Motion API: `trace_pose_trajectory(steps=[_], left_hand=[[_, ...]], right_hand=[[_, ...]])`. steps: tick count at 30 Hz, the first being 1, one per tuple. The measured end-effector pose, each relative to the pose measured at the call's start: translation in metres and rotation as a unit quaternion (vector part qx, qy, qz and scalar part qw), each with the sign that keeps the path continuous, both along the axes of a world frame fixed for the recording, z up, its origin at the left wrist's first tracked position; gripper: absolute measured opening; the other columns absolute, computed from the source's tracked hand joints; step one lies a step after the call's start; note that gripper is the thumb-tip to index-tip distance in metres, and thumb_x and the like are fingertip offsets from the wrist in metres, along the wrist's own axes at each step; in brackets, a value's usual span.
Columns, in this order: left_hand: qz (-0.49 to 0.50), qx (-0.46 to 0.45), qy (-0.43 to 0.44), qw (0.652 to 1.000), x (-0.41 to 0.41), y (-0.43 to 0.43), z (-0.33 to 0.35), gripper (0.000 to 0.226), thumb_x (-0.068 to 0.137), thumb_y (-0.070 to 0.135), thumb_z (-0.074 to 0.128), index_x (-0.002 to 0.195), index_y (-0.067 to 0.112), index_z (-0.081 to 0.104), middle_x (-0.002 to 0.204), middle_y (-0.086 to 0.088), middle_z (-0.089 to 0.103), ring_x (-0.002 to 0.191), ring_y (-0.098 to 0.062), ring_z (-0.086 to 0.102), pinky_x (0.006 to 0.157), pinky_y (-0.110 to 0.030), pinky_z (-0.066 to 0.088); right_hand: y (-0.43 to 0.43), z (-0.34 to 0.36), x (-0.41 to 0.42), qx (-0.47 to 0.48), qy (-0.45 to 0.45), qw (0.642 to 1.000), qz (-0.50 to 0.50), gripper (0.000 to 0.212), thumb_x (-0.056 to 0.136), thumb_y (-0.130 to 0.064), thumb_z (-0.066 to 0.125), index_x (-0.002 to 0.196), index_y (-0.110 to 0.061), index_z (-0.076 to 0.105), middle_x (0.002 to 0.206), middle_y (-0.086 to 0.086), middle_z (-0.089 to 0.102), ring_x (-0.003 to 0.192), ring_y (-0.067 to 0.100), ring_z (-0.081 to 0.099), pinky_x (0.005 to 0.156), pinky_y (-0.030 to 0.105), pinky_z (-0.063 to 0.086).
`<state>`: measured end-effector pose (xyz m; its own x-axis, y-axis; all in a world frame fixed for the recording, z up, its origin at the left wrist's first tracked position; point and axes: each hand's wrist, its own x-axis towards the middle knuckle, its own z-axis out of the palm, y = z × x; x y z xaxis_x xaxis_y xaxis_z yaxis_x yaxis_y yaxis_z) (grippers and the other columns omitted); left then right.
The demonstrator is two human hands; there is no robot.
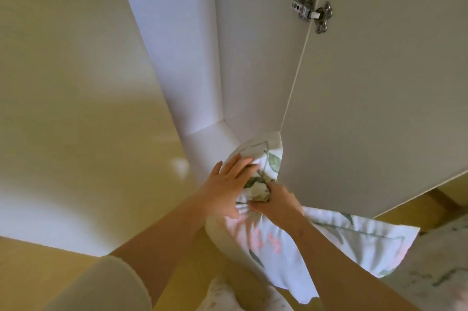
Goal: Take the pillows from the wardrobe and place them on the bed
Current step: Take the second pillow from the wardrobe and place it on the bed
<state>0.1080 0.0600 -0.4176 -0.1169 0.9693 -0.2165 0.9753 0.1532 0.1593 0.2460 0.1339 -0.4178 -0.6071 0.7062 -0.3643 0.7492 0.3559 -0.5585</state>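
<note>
A white pillow (pixel 286 247) printed with green leaves and pink flowers sticks out of the bottom of the white wardrobe (pixel 243 57), hanging over its low edge toward me. My left hand (pixel 228 189) lies on the pillow's upper part with fingers spread and curled into the fabric. My right hand (pixel 276 203) pinches a bunch of the same cover just to the right. The pillow's far end is hidden inside the wardrobe behind the open door (pixel 379 82).
The open wardrobe door stands close on the right, with a metal hinge (pixel 312 10) up high. A pale wall (pixel 63 82) is to the left. Yellowish floor (pixel 50 267) lies below, and a patterned rug (pixel 438 260) lower right. My feet in slippers (pixel 228 295) are at the bottom.
</note>
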Motion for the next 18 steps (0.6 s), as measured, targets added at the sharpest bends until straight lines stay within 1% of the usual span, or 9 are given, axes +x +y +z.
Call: trace_pose_trajectory(steps=[1, 3, 5, 7, 9, 11, 13, 15, 18], left_hand=[[-0.008, 0.000, 0.020, 1.000, 0.008, 0.005, -0.002, 0.106, 0.068, 0.036, 0.073, 0.147, 0.029, 0.003, 0.156, 0.008, 0.002, 0.146, -0.021, -0.003, 0.118, -0.045, 0.011], [-0.008, 0.000, 0.034, 0.999, 0.020, 0.014, -0.005, 0.105, 0.064, 0.039, 0.076, 0.145, 0.029, 0.010, 0.150, 0.005, 0.023, 0.141, -0.021, 0.020, 0.113, -0.040, 0.020], [0.009, -0.008, -0.011, 1.000, 0.032, 0.022, -0.005, 0.098, 0.061, 0.040, 0.076, 0.141, 0.030, 0.022, 0.136, 0.003, 0.045, 0.125, -0.022, 0.042, 0.105, -0.035, 0.028], [0.024, -0.008, -0.060, 0.998, 0.048, 0.026, -0.002, 0.075, 0.063, 0.038, 0.074, 0.130, 0.028, 0.042, 0.115, 0.003, 0.057, 0.109, -0.020, 0.053, 0.096, -0.032, 0.034], [0.009, 0.003, -0.078, 0.997, 0.064, 0.029, -0.001, 0.041, 0.066, 0.036, 0.071, 0.104, 0.023, 0.061, 0.090, 0.003, 0.059, 0.092, -0.019, 0.057, 0.080, -0.029, 0.035], [-0.007, 0.012, -0.096, 0.995, 0.077, 0.032, -0.005, 0.022, 0.067, 0.035, 0.069, 0.083, 0.021, 0.064, 0.069, 0.008, 0.050, 0.076, -0.017, 0.052, 0.070, -0.026, 0.032], [-0.017, 0.019, -0.112, 0.993, 0.092, 0.036, -0.007, 0.017, 0.066, 0.037, 0.069, 0.073, 0.022, 0.062, 0.058, 0.011, 0.043, 0.068, -0.015, 0.049, 0.068, -0.026, 0.033], [-0.022, 0.031, -0.124, 0.991, 0.107, 0.041, -0.009, 0.021, 0.069, 0.039, 0.068, 0.070, 0.020, 0.062, 0.058, 0.010, 0.045, 0.065, -0.016, 0.050, 0.066, -0.026, 0.038], [-0.019, 0.049, -0.152, 0.987, 0.128, 0.047, -0.001, 0.023, 0.075, 0.039, 0.068, 0.068, 0.020, 0.057, 0.064, 0.004, 0.051, 0.063, -0.017, 0.050, 0.052, -0.023, 0.036]], right_hand=[[0.000, 0.001, 0.006, -0.006, 0.002, 1.000, -0.006, 0.049, 0.080, -0.041, 0.065, 0.121, -0.018, 0.051, 0.112, 0.005, 0.065, 0.097, 0.024, 0.062, 0.078, 0.029, 0.046], [0.000, 0.002, 0.021, -0.023, 0.003, 1.000, -0.019, 0.045, 0.078, -0.041, 0.067, 0.114, -0.016, 0.054, 0.105, 0.005, 0.065, 0.088, 0.021, 0.058, 0.073, 0.027, 0.044], [0.001, 0.002, 0.038, -0.031, 0.008, 0.999, -0.039, 0.041, 0.077, -0.039, 0.068, 0.109, -0.015, 0.056, 0.095, 0.002, 0.063, 0.082, 0.019, 0.056, 0.070, 0.026, 0.041], [0.001, 0.002, 0.056, -0.035, 0.010, 0.997, -0.070, 0.041, 0.076, -0.039, 0.069, 0.107, -0.015, 0.058, 0.092, 0.002, 0.063, 0.084, 0.021, 0.058, 0.070, 0.027, 0.043], [0.001, 0.001, 0.075, -0.040, 0.014, 0.995, -0.096, 0.039, 0.074, -0.041, 0.071, 0.103, -0.017, 0.058, 0.092, 0.002, 0.063, 0.085, 0.023, 0.059, 0.071, 0.028, 0.044], [0.002, 0.000, 0.093, -0.046, 0.023, 0.993, -0.111, 0.032, 0.073, -0.040, 0.074, 0.090, -0.022, 0.054, 0.087, -0.001, 0.059, 0.080, 0.020, 0.054, 0.068, 0.027, 0.040], [0.003, 0.003, 0.110, -0.048, 0.028, 0.991, -0.118, 0.036, 0.070, -0.040, 0.076, 0.082, -0.024, 0.047, 0.081, -0.004, 0.055, 0.078, 0.018, 0.051, 0.065, 0.026, 0.038], [0.006, 0.009, 0.128, -0.037, 0.036, 0.990, -0.131, 0.036, 0.070, -0.041, 0.077, 0.079, -0.026, 0.046, 0.072, -0.009, 0.050, 0.074, 0.016, 0.048, 0.055, 0.022, 0.036], [0.013, 0.019, 0.154, -0.043, 0.091, 0.976, -0.195, 0.026, 0.078, -0.038, 0.071, 0.093, -0.021, 0.058, 0.066, -0.010, 0.048, 0.062, 0.010, 0.046, 0.048, 0.013, 0.033]])
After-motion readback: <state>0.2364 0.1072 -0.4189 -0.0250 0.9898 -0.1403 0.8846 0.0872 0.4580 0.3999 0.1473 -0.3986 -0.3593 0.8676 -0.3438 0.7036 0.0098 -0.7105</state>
